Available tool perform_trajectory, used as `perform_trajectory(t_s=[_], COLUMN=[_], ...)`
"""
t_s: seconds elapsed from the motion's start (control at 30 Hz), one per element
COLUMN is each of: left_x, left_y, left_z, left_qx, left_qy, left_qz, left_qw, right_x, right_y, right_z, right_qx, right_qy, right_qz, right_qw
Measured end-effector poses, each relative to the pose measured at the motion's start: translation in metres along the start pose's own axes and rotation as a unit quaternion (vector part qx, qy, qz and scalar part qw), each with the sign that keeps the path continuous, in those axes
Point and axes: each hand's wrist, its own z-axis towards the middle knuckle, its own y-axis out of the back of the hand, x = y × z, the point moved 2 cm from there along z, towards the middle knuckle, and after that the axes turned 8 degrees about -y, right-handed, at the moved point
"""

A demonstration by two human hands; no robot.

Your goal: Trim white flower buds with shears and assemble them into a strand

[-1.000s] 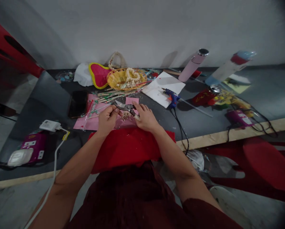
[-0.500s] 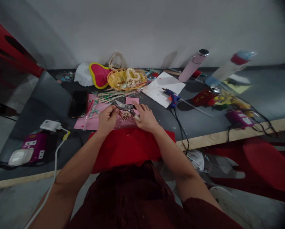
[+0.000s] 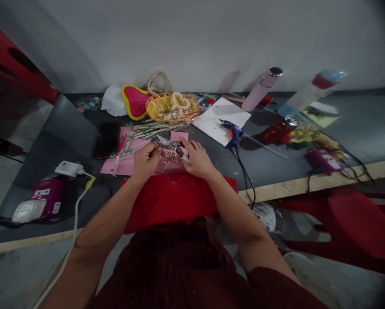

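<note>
Head view: the right hand [image 3: 196,160] has its fingers wrapped on the handle of the shears [image 3: 173,145], which sit between both hands, blades parted. The left hand [image 3: 145,162] pinches its fingertips together beside them, on what I cannot tell. Short pieces [image 3: 170,155] heaped nearby seem already cut; long sticks [image 3: 154,128] behind seem uncut.

Dim light (right corners blackened) softly shadows the wall [image 3: 192,43].
</note>
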Motion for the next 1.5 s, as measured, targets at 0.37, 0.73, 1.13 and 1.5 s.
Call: perform_trajectory(t_s=[0.37,0.73,1.13,1.5], left_x=[0.0,0.006,0.01,0.009], left_y=[-0.001,-0.001,-0.001,-0.002], left_z=[-0.001,0.003,0.005,0.001], left_qx=[0.005,0.068,0.072,0.031], left_qy=[0.014,0.097,0.118,0.048], left_qz=[-0.014,-0.192,-0.216,-0.056], left_qw=[1.0,0.974,0.967,0.997], right_x=[0.002,-0.006,-0.005,0.001], right_y=[-0.002,-0.003,-0.002,-0.002], right_z=[0.001,0.005,0.005,0.0], right_qx=[-0.007,-0.003,-0.009,-0.006], right_qy=[0.002,0.04,0.039,-0.004], right_qz=[-0.003,-0.003,-0.012,-0.009], right_qw=[1.0,0.999,0.999,1.0])
